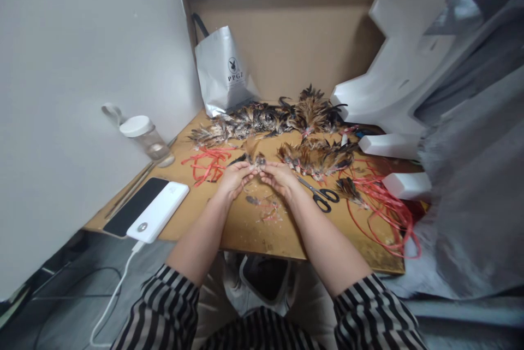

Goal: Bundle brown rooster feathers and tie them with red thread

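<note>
Near the middle of the table, my left hand and my right hand almost meet, fingers pinched on a small bunch of feathers between them. A brown feather and a dark one stick up by the left fingertips. Scissors with black handles lie just right of my right hand. Red plastic strips are heaped left of my left hand. Beyond my hands lie feather bundles in brown and black, with a longer row of feathers behind them. Feather scraps and red bits are scattered below my hands.
A silver bag leans at the back left against a cardboard panel. A lidded clear cup, a phone and a white power bank with a cable are left. White foam and red strips occupy the right.
</note>
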Demonstrator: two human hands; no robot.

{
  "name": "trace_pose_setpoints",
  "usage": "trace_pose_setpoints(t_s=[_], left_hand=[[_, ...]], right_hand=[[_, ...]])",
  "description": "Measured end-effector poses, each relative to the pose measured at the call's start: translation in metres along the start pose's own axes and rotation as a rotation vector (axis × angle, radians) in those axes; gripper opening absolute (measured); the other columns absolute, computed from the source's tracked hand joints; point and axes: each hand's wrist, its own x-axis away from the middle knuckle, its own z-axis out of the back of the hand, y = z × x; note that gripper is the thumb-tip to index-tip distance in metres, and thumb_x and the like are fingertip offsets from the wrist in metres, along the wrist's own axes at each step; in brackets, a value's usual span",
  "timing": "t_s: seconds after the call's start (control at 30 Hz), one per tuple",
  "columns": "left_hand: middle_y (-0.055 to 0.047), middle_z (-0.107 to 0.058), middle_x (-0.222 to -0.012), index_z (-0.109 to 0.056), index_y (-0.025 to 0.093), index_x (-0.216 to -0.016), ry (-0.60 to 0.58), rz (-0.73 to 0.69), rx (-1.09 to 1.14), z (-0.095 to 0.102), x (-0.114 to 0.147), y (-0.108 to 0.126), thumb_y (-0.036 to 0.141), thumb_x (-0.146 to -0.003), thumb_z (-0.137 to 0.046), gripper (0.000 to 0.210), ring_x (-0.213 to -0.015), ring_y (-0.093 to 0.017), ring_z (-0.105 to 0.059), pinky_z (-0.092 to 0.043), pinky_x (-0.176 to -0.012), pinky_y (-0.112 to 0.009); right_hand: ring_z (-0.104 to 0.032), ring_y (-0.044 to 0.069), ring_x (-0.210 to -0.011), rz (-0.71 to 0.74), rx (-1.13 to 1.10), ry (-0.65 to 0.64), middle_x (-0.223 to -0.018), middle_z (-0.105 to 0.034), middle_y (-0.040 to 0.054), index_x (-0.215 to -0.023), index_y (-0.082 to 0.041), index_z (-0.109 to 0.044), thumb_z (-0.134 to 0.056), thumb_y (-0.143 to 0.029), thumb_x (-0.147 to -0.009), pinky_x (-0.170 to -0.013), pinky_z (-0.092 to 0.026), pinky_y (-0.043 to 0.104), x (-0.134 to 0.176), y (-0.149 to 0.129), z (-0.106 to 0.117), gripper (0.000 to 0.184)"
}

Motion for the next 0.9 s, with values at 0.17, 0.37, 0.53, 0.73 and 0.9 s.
trace_pose_setpoints(t_s=[0.17,0.37,0.53,0.73,0.9], left_hand=[[-0.005,-0.064,-0.063,-0.056,0.010,-0.072,-0.046,0.030,-0.053,0.001,0.000,-0.001,0.008,-0.062,-0.068,0.016,-0.057,-0.008,-0.061,-0.046,-0.054,-0.014],[-0.007,-0.065,-0.066,-0.060,0.007,-0.074,-0.129,0.051,-0.124,0.002,0.002,-0.001,0.012,-0.063,-0.069,0.015,-0.058,-0.007,-0.060,-0.046,-0.056,-0.013],[-0.006,-0.066,-0.067,-0.064,0.007,-0.076,-0.158,0.076,-0.141,0.001,0.004,-0.001,0.013,-0.064,-0.068,0.014,-0.057,-0.006,-0.059,-0.046,-0.056,-0.013],[-0.007,-0.066,-0.068,-0.065,0.007,-0.078,-0.175,0.108,-0.160,0.002,0.004,-0.003,0.014,-0.065,-0.068,0.015,-0.058,-0.007,-0.059,-0.045,-0.053,-0.013],[-0.007,-0.065,-0.066,-0.064,0.007,-0.077,-0.172,0.116,-0.174,0.004,0.002,-0.005,0.014,-0.064,-0.069,0.016,-0.056,-0.006,-0.059,-0.045,-0.052,-0.012]], right_hand=[[-0.056,0.008,-0.044,0.000,0.008,0.048,-0.050,-0.061,0.0028,-0.061,-0.010,-0.057,-0.063,-0.006,-0.066,-0.043,-0.048,0.016,0.000,0.000,0.000,0.009],[-0.054,0.007,-0.041,0.077,0.053,0.084,-0.046,-0.059,0.0001,-0.057,-0.011,-0.053,-0.070,-0.010,-0.061,-0.040,-0.045,0.015,-0.001,0.003,-0.002,0.017],[-0.051,0.006,-0.038,0.130,0.072,0.081,-0.043,-0.055,-0.0017,-0.052,-0.013,-0.051,-0.073,-0.015,-0.057,-0.039,-0.042,0.015,-0.004,0.006,-0.001,0.022],[-0.051,0.006,-0.039,0.170,0.094,0.090,-0.044,-0.056,-0.0016,-0.052,-0.013,-0.052,-0.074,-0.021,-0.053,-0.039,-0.040,0.016,-0.007,0.011,0.000,0.024],[-0.052,0.007,-0.039,0.156,0.090,0.103,-0.045,-0.057,-0.0013,-0.054,-0.012,-0.054,-0.072,-0.017,-0.056,-0.040,-0.042,0.015,-0.005,0.012,-0.003,0.019]])
